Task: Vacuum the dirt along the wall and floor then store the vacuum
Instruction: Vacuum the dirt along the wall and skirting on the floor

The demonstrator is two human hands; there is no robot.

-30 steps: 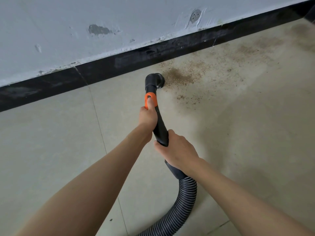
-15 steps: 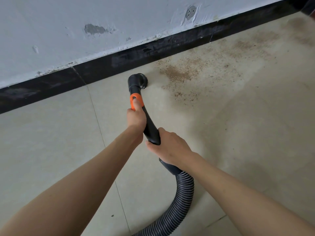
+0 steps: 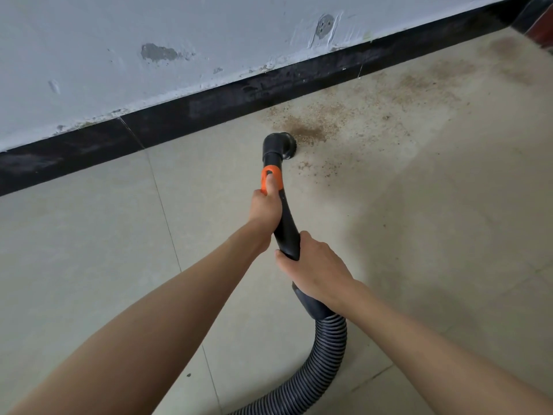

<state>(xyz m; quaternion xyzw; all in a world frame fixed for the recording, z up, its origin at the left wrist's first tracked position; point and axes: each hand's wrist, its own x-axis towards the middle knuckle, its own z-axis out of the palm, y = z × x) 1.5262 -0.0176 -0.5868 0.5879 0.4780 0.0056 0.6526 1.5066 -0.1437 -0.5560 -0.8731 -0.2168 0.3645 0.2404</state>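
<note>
I hold a black vacuum wand [image 3: 286, 229] with both hands. My left hand [image 3: 264, 205] grips it high up, thumb on the orange collar [image 3: 270, 179]. My right hand [image 3: 314, 269] grips the lower end, just above the ribbed grey hose [image 3: 324, 360]. The round black nozzle [image 3: 281, 145] sits on the floor at the left edge of a dense patch of brown dirt [image 3: 308, 133]. Thinner dirt [image 3: 419, 85] spreads to the right along the black skirting [image 3: 239, 97]. The vacuum body is out of sight.
A scuffed white wall [image 3: 179, 34] with chipped plaster rises above the skirting. Beige floor tiles [image 3: 89, 250] stretch left and towards me. A dark reddish object [image 3: 543, 28] shows in the far right corner. The hose curls out of frame at the bottom.
The nozzle swung left away from the dirt patch half a second ago, and now it is back to the right at the patch's left edge. Both hands kept their grip.
</note>
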